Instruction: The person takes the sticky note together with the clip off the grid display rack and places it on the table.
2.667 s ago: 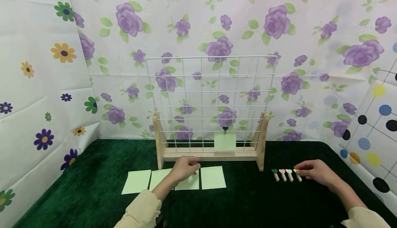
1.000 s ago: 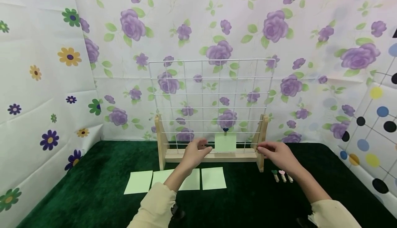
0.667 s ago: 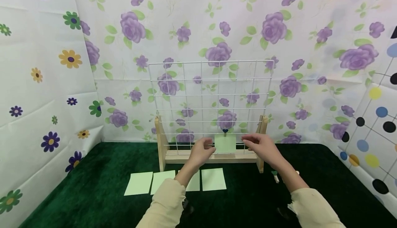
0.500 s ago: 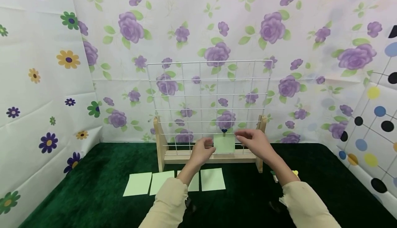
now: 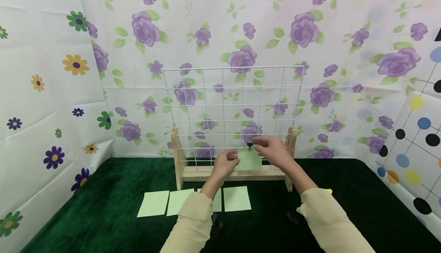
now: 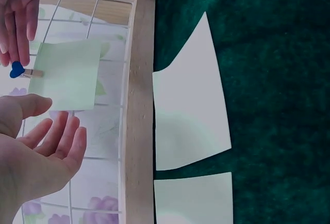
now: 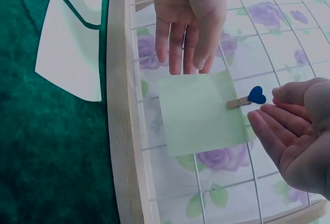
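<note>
A pale green paper note hangs low on a white wire grid rack. At its top edge sits a small wooden clothespin with a dark blue heart. My right hand is beside the heart, thumb and fingers partly bent on either side of it; in the right wrist view a small gap shows between them and the clip. My left hand is at the note's left edge, fingers loosely bent and apart from the thumb, gripping nothing. Whether its fingertips touch the paper I cannot tell.
Several pale green notes lie in a row on the dark green cloth before the rack's wooden stand. A yellow heart clip shows past my right sleeve, which hides the other clips. Flowered sheets hang behind and left.
My right hand has moved left from the row of clips to the blue heart clip. My left hand has risen from the notes on the cloth to the hanging note.
</note>
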Available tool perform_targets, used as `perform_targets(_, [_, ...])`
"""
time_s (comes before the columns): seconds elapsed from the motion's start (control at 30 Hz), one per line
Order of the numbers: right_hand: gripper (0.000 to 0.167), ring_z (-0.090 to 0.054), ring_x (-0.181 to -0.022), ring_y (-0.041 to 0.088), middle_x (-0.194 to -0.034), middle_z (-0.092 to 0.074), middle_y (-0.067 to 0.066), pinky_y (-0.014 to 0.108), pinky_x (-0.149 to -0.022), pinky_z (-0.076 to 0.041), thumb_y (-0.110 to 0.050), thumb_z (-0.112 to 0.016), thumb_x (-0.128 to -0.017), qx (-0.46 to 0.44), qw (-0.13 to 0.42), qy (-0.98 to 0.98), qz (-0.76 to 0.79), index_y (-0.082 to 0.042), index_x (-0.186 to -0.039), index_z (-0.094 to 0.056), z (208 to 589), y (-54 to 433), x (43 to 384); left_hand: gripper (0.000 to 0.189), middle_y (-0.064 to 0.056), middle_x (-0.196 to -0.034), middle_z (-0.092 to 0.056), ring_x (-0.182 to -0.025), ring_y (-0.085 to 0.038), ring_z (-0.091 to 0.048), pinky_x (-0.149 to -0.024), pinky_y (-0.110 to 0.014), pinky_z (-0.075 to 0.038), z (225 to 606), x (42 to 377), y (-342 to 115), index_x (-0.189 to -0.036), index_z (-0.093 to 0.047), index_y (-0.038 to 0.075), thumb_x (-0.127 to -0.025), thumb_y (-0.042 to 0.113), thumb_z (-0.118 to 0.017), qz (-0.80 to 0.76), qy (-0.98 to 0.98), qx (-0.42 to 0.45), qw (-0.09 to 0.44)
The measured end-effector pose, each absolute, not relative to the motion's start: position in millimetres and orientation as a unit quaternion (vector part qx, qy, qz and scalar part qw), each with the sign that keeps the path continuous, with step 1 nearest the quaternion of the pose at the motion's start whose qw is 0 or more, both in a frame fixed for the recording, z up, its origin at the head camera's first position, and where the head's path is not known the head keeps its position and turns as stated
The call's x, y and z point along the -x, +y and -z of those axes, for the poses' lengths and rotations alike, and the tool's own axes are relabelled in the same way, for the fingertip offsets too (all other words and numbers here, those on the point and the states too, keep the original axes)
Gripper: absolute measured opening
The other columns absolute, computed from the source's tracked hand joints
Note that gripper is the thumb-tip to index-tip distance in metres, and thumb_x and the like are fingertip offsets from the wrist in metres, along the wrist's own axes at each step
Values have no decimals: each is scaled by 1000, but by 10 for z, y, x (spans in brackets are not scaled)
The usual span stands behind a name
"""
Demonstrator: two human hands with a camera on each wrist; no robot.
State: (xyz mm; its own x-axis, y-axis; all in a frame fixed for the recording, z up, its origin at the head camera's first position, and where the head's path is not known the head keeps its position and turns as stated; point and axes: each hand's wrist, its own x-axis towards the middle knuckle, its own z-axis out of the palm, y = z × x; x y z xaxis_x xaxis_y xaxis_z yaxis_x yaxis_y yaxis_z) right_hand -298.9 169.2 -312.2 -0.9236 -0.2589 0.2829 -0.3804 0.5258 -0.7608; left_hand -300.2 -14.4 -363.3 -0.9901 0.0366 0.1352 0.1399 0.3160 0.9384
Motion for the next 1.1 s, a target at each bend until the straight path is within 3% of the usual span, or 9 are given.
perform_targets(0.17, [34,-65,-103,30,-125,-61,20,35,-80,-54,-9,-57,-98,-174,62,-877,-445,5,-128,-58,3094,1619,3035,30,-16,-110,-65,-105,-31,-62,-84,-39,-52,3615,3024,-154,-121,-61,-2,-93,6,-60,582,-810,54,45])
perform_targets(0.37, [33,-68,-92,29,-126,-60,22,35,-75,-55,-5,-49,-99,-172,67,-889,-418,6,-129,-57,3065,1549,3077,27,-16,-109,-65,-102,-30,-62,-84,-40,-51,3621,3033,-143,-118,-62,-4,-92,4,-60,588,-806,57,43])
perform_targets(0.6, [34,-66,-90,30,-127,-57,25,35,-71,-56,-1,-44,-99,-169,54,-899,-400,9,-131,-54,3071,1505,3118,23,-15,-102,-62,-91,-26,-61,-75,-36,-52,3593,3010,-74,-113,-61,-6,-92,4,-61,593,-803,48,47])
perform_targets(0.87, [29,-67,-72,25,-115,-64,24,35,-65,-55,-3,-54,-98,-177,83,-905,-379,7,-124,-60,3080,1489,3139,17,-13,-96,-61,-81,-21,-59,-67,-31,-51,3611,3001,-9,-108,-61,-6,-92,2,-60,612,-787,41,61])
perform_targets(1.1, [26,-53,-55,14,-94,-69,16,28,-53,-44,-2,-54,-97,-176,109,-918,-339,5,-120,-64,3061,1456,3129,14,-12,-93,-60,-80,-22,-58,-66,-30,-50,3627,3003,6,-104,-61,-6,-92,2,-59,615,-784,41,78])
